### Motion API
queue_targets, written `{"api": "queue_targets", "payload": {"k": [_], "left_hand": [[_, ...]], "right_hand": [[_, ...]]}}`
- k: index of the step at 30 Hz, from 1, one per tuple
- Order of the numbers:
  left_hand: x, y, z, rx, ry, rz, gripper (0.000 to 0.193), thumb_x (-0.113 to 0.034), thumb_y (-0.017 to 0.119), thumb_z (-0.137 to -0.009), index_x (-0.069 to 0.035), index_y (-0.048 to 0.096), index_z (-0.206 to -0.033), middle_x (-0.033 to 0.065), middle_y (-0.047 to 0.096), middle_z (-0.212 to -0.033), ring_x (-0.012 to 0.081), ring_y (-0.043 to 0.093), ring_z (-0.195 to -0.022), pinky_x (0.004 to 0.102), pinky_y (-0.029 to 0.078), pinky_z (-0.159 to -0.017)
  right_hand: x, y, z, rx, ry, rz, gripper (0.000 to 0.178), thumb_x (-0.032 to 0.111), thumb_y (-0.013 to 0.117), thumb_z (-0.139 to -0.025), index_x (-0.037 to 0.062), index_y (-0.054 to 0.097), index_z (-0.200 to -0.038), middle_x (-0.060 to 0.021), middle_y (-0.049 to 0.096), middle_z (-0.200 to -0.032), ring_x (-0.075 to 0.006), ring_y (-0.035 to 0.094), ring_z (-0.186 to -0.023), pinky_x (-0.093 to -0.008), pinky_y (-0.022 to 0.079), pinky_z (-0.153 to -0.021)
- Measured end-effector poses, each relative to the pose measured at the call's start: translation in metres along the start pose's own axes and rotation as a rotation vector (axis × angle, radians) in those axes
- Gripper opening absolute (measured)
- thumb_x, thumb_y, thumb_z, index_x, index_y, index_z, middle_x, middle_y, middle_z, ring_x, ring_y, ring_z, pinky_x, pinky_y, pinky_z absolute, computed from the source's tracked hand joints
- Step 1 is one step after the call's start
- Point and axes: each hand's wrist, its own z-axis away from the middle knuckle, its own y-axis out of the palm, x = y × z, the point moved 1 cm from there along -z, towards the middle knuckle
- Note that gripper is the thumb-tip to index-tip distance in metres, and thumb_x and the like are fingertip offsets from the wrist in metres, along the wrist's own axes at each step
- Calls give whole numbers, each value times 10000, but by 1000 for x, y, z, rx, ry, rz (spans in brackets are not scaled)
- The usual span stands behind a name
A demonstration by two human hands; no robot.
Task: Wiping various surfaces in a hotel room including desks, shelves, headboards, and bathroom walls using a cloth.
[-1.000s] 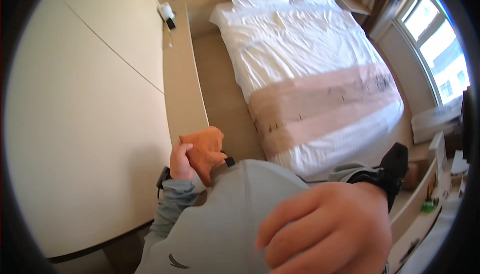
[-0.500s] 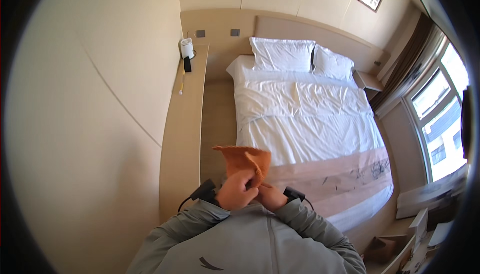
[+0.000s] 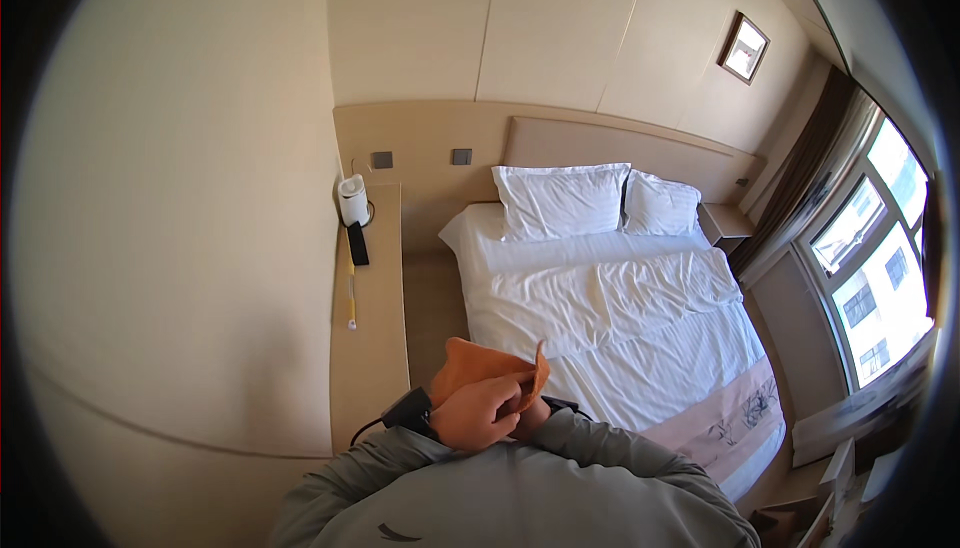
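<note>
An orange cloth (image 3: 478, 364) is bunched up in front of my chest, its upper edge standing above my fingers. My left hand (image 3: 477, 415) is closed around its lower part, knuckles toward the view. Close against it, my right hand (image 3: 534, 417) grips the right side of the cloth, and most of its fingers are hidden behind the left hand and the fabric. Dark bands with cables circle both wrists, below grey sleeves.
Ahead is a bed with white bedding (image 3: 610, 298), two pillows (image 3: 562, 202) and a pinkish runner (image 3: 725, 418). Along the left wall runs a narrow wooden counter (image 3: 385, 278) carrying a white kettle (image 3: 353, 200), a black object (image 3: 357, 244) and a thin yellow stick (image 3: 351, 298). A window (image 3: 870, 248) is at right.
My view has tilted upward, so the bed and counter sit lower in the picture. The cloth has been turned and folded over, with the left hand now more across it.
</note>
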Motion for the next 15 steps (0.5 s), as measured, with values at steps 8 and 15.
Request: {"api": "queue_targets", "payload": {"k": [8, 15], "left_hand": [[67, -99, -29, -28, -173, 164, 293, -154, 656, -918, -14, 579, -1164, 206, 467, -1531, 295, 646, -1158, 377, 526, -902], [164, -158, -75, -350, -300, 197, 258, -115, 626, -963, 27, 574, -1172, 250, 517, -1468, 313, 613, -1246, 403, 497, -1027]], "right_hand": [[11, -41, -127, -26, 101, -560, 475, 321, 463, -1074, 47, 434, -1462, -151, 564, -1395, -282, 553, -1288, -430, 459, -1091], [47, -135, -251, 44, 40, -594, 521, 340, 495, -1065, 68, 409, -1501, -153, 523, -1468, -297, 525, -1332, -457, 422, -1133]]}}
